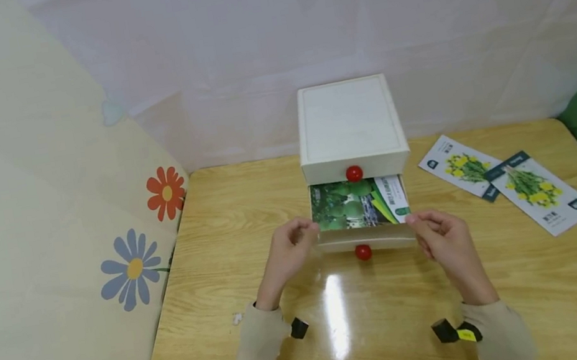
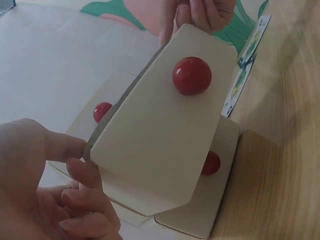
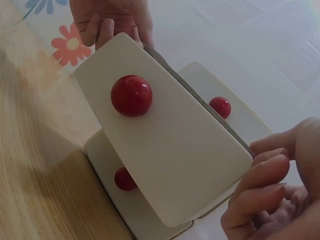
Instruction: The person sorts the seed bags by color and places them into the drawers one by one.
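A white drawer cabinet (image 1: pixel 349 117) with red knobs stands at the back of the table, its middle drawer (image 2: pixel 150 140) pulled out. Over that drawer lies a green and white seed packet (image 1: pixel 346 205) picturing round green fruit. My left hand (image 1: pixel 290 249) pinches the packet's near left corner between thumb and forefinger. At the near right corner, my right hand (image 1: pixel 448 243) pinches it likewise, other fingers curled. Both wrist views show just the packet's thin edge above the drawer front, with the drawer's red knob (image 3: pixel 131 95) below it.
Two more packets with yellow flowers overlap on the table right of the cabinet: a rear packet (image 1: pixel 453 163) and a front packet (image 1: pixel 545 193). Beneath the open drawer, the bottom drawer (image 2: pixel 195 200) is closed. A small white scrap (image 1: pixel 238 318) lies at the left.
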Motion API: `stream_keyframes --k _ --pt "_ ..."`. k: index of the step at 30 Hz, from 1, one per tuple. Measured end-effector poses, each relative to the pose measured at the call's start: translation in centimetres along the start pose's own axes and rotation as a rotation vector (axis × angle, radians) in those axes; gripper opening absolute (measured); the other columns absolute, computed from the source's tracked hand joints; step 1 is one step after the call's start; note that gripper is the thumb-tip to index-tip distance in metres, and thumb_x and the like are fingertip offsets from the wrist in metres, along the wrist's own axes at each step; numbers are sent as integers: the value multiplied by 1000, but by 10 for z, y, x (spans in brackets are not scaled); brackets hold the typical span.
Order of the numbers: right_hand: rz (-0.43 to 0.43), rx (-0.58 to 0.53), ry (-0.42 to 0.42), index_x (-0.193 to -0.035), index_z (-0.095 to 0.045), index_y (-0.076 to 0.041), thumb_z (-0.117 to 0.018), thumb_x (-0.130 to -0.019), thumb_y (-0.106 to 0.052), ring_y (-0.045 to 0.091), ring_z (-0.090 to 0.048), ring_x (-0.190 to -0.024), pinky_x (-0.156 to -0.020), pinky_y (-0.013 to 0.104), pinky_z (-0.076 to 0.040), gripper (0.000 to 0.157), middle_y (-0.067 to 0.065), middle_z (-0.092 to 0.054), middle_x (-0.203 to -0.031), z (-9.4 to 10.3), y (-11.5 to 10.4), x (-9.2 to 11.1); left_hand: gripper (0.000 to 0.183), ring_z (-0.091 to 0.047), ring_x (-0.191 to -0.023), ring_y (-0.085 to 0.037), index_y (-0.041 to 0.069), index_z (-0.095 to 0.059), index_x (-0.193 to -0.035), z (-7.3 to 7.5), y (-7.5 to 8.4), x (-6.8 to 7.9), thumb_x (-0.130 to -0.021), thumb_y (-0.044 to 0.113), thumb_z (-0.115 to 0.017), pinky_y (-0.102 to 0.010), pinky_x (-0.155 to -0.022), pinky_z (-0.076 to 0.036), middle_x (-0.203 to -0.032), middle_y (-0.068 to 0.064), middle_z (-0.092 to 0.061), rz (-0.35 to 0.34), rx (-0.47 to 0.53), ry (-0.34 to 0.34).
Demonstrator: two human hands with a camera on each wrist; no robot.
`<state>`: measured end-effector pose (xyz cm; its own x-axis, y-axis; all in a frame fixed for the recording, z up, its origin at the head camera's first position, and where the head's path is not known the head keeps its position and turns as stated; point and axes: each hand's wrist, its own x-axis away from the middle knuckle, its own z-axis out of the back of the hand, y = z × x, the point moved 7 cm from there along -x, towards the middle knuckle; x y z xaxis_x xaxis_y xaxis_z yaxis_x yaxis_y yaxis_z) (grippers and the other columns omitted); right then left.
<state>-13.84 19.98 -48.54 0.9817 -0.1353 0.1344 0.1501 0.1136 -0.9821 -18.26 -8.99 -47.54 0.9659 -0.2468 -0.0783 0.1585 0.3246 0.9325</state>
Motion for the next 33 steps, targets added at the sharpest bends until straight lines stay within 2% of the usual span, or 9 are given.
stream_keyframes --k 8,14,19,24,29,33 --pt "3 82 23 -113 -65 -2 -60 -98 -44 8 -42 -48 -41 26 -38 45 -9 -49 -59 -2 1 -10 26 -49 -61 -14 10 -72 -101 1 -3 -10 -101 32 -60 -22 -52 -43 -81 -5 -64 0 -14 21" --pt "-10 83 55 -112 -66 1 -61 -97 -46 6 -39 -46 -39 24 -34 50 -10 -47 -55 -1 0 -15 36 -48 -61 -13 2 -71 -100 2 -2 -17 -101 36 -58 -24 -55 -43 -76 -3 -61 -1 -26 29" --pt "3 61 64 -110 -66 4 -62 -97 -46 5 -33 -43 -37 28 -28 52 -11 -42 -51 -1 -2 -17 40 -47 -60 -13 1 -71 -97 2 2 -17 -102 37 -57 -24 -55 -42 -74 -4 -60 6 -21 31" --pt "29 87 98 -105 -68 7 -64 -96 -44 5 -32 -42 -36 29 -27 52 -10 -41 -49 -1 -4 -19 35 -42 -55 -11 4 -70 -89 3 2 -17 -101 36 -60 -23 -51 -39 -65 0 -53 0 -41 52" --pt "55 101 160 -92 -69 7 -67 -95 -38 5 -31 -40 -36 28 -26 45 -8 -40 -47 0 -3 -19 32 -38 -52 -9 11 -63 -76 2 -4 -20 -100 34 -62 -22 -48 -34 -58 4 -44 -21 -86 68" --pt "75 108 190 -85 -67 7 -67 -96 -34 5 -28 -40 -35 28 -23 42 -8 -38 -45 -1 -3 -20 33 -37 -51 -10 13 -60 -74 1 -5 -20 -100 34 -61 -22 -47 -35 -58 4 -42 -18 -86 64"
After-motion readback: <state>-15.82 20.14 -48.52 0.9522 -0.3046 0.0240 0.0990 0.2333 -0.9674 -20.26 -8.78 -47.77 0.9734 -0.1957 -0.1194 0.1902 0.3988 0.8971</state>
